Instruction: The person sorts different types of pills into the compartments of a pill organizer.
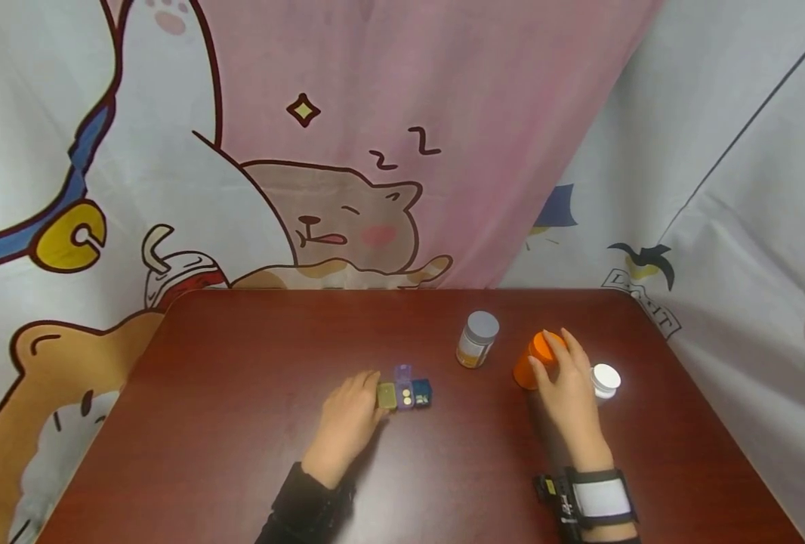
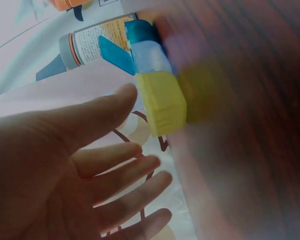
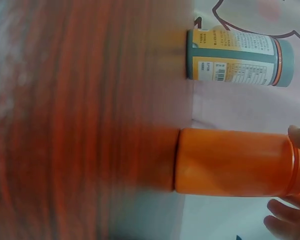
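A small pill organizer with yellow, purple and dark blue compartments (image 1: 405, 399) lies on the table; its purple lid (image 1: 403, 372) stands raised and pale tablets show in the purple compartment. At its yellow end is my left hand (image 1: 348, 417). In the left wrist view the thumb tip comes close beside the yellow compartment (image 2: 165, 102), and the other fingers are spread loosely. My right hand (image 1: 569, 400) holds an upright orange bottle (image 1: 527, 371) around its cap, thumb on one side and fingers on the other. In the right wrist view the orange bottle (image 3: 235, 162) stands with its base on the table.
A grey-capped bottle with a yellow and white label (image 1: 473, 344) stands behind, between the organizer and the orange bottle. A white-capped bottle (image 1: 605, 380) is just right of my right hand. A patterned cloth (image 1: 545, 91) hangs behind the brown table (image 1: 253, 347).
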Tool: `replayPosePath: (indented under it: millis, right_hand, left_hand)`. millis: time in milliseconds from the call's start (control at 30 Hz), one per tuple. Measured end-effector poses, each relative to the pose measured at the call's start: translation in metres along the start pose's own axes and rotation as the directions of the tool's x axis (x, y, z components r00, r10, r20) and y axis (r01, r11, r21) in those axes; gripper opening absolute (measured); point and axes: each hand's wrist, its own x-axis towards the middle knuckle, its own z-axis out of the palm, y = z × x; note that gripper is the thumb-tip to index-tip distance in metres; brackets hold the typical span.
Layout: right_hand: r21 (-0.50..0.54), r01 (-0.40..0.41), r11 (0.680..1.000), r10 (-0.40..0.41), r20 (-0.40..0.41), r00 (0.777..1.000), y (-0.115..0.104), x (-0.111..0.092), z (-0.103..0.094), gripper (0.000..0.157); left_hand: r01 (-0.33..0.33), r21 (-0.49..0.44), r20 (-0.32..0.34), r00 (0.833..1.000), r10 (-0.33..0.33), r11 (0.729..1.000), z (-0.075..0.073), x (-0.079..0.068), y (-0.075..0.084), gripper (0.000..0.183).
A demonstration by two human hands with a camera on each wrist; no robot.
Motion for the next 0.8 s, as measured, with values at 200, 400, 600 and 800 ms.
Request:
replayPosePath:
  millis: [200,400,600,800]
  right_hand:
    - [0.057,0.202,0.978,-0.184,-0.23,0.956,-0.023,0.001,-0.006,0.022]
    - [0.047,0.362,0.931,-0.357,-0.089,0.93,-0.053,-0.009,-0.004,0.018]
    - [0.048,0.441,0.896,-0.436,0.281,0.855,-0.079,-0.025,0.014,0.028]
    - [0.063,0.423,0.904,-0.401,0.467,0.788,-0.098,-0.035,0.033,0.043]
  left_hand:
    - [-0.044,0.039,-0.059,0.997,0.046,0.998,0.003,0.0,0.0,0.052]
    - [-0.089,0.072,-0.104,0.99,0.096,0.993,0.007,0.002,0.002,0.043]
    - [-0.111,0.047,-0.125,0.985,0.116,0.993,0.011,0.002,0.002,0.026]
    - [-0.125,0.049,-0.103,0.986,0.13,0.991,0.016,0.003,0.004,0.027]
